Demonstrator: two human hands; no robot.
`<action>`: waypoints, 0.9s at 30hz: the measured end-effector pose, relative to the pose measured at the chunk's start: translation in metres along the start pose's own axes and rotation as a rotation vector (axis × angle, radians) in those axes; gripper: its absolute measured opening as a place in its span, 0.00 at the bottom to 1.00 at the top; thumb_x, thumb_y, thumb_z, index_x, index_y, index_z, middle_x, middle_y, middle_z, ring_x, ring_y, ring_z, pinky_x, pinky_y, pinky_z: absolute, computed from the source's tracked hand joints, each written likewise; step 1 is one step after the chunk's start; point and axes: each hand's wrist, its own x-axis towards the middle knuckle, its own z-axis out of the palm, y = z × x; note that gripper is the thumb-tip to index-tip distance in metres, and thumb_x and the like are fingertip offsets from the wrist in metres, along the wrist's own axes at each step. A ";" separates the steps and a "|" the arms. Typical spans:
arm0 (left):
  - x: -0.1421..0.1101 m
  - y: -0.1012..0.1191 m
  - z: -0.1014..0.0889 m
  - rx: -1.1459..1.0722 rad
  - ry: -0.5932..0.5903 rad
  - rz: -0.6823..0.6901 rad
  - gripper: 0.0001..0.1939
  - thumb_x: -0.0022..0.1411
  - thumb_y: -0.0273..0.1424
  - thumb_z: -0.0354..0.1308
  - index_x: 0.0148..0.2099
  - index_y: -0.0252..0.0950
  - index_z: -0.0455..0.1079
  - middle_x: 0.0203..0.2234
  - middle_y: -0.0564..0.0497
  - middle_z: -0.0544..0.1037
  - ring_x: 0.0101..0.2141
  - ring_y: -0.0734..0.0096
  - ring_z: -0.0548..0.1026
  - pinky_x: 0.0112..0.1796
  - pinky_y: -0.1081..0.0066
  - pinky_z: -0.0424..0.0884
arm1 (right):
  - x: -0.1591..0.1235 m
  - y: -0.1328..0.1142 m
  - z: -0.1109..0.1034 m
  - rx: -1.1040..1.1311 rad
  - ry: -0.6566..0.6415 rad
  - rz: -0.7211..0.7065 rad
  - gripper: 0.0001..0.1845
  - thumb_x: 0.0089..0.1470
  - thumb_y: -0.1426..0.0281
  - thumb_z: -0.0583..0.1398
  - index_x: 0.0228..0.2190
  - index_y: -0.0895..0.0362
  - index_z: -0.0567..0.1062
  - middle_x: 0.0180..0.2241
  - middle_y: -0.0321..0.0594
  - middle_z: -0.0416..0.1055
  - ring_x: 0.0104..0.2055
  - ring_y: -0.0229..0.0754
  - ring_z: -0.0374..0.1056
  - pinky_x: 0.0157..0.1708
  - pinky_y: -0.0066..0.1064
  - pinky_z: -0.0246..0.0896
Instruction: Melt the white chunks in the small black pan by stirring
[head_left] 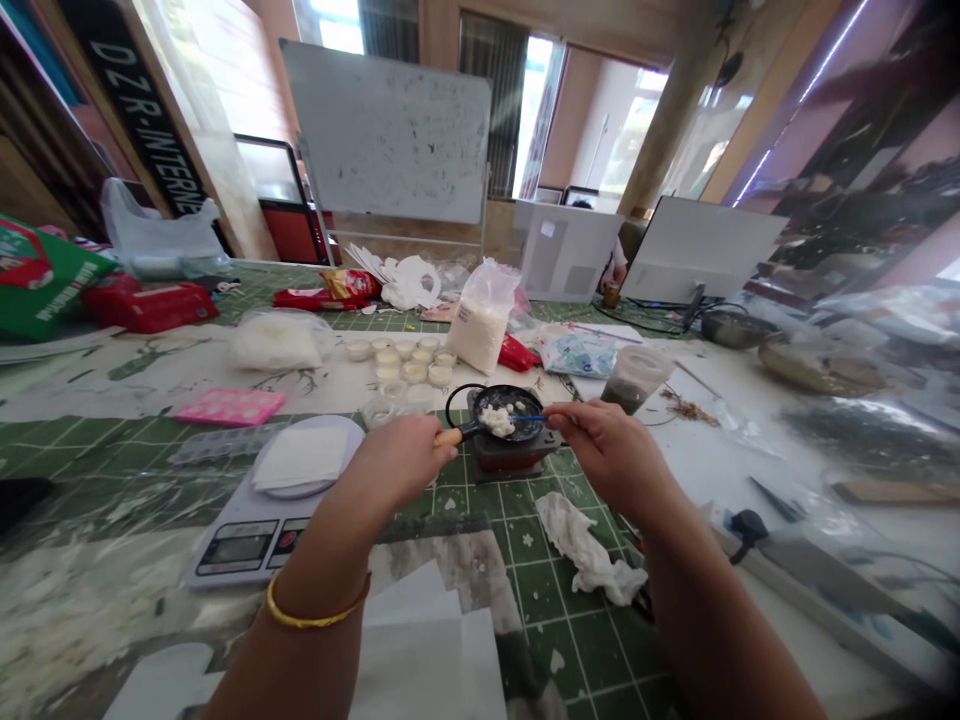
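Note:
My left hand (401, 460) is closed round the wooden handle of a tiny black frying pan (501, 405) that sits on a small red stove (510, 452). White lumps of food (496, 420) lie in the pan. My right hand (604, 445) pinches a thin blue-handled utensil (531, 418) whose tip reaches into the white food. A gold bangle (315, 615) circles my left wrist.
A digital scale (240, 545) with a white plate stands to the left. Several small white cups (409, 362), a bag of white powder (480, 320), a lidded jar (636, 375), a crumpled tissue (589, 545) and a pink tray (229, 406) lie around on the green mat. A whiteboard stands behind.

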 end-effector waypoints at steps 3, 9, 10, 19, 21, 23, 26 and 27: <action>0.001 0.000 0.000 0.004 -0.003 -0.004 0.13 0.56 0.39 0.46 0.32 0.37 0.68 0.29 0.48 0.75 0.30 0.64 0.72 0.24 0.72 0.56 | 0.000 0.000 0.000 0.022 0.036 0.027 0.15 0.56 0.64 0.50 0.37 0.53 0.75 0.31 0.39 0.74 0.35 0.41 0.67 0.35 0.30 0.58; 0.000 0.001 -0.002 0.000 -0.007 -0.014 0.13 0.56 0.39 0.47 0.32 0.37 0.68 0.30 0.48 0.75 0.30 0.65 0.72 0.24 0.72 0.55 | -0.002 -0.002 -0.002 0.049 0.040 0.033 0.15 0.56 0.64 0.50 0.37 0.53 0.75 0.31 0.38 0.74 0.35 0.40 0.67 0.36 0.29 0.58; -0.001 0.001 -0.002 0.002 -0.007 -0.014 0.13 0.56 0.39 0.47 0.32 0.37 0.68 0.30 0.48 0.75 0.30 0.65 0.72 0.24 0.72 0.55 | -0.002 -0.002 -0.002 0.057 0.035 0.034 0.15 0.56 0.64 0.50 0.38 0.53 0.75 0.32 0.38 0.74 0.36 0.40 0.67 0.36 0.29 0.58; -0.001 0.000 -0.002 -0.002 -0.006 -0.014 0.14 0.56 0.39 0.46 0.32 0.37 0.68 0.29 0.47 0.76 0.29 0.65 0.72 0.25 0.72 0.57 | -0.001 0.000 -0.003 0.034 0.023 0.043 0.15 0.56 0.65 0.50 0.36 0.54 0.75 0.32 0.39 0.74 0.33 0.40 0.68 0.34 0.30 0.59; -0.001 0.000 -0.002 0.000 -0.010 -0.018 0.14 0.56 0.40 0.46 0.32 0.37 0.68 0.29 0.47 0.75 0.29 0.65 0.71 0.24 0.72 0.57 | -0.001 0.000 -0.004 0.022 0.015 0.045 0.14 0.55 0.65 0.51 0.35 0.54 0.76 0.31 0.39 0.74 0.33 0.40 0.68 0.33 0.30 0.59; -0.001 0.000 -0.001 -0.001 -0.006 -0.014 0.14 0.55 0.40 0.46 0.32 0.37 0.68 0.29 0.48 0.75 0.29 0.64 0.71 0.24 0.72 0.56 | -0.001 0.001 -0.006 0.035 0.058 0.063 0.14 0.55 0.65 0.51 0.35 0.54 0.75 0.32 0.39 0.74 0.34 0.40 0.68 0.34 0.30 0.59; 0.000 -0.001 -0.001 -0.007 0.006 -0.011 0.13 0.55 0.39 0.47 0.31 0.37 0.68 0.29 0.48 0.75 0.29 0.64 0.72 0.24 0.72 0.56 | -0.002 0.001 -0.007 0.047 0.042 0.063 0.14 0.55 0.65 0.51 0.35 0.53 0.75 0.32 0.38 0.74 0.34 0.40 0.68 0.33 0.29 0.59; 0.000 -0.001 -0.001 -0.009 0.007 -0.015 0.13 0.55 0.39 0.47 0.31 0.37 0.68 0.28 0.48 0.75 0.29 0.64 0.72 0.23 0.72 0.55 | -0.002 0.001 -0.007 0.042 0.011 0.058 0.14 0.55 0.65 0.51 0.35 0.54 0.75 0.32 0.38 0.74 0.33 0.40 0.68 0.33 0.29 0.58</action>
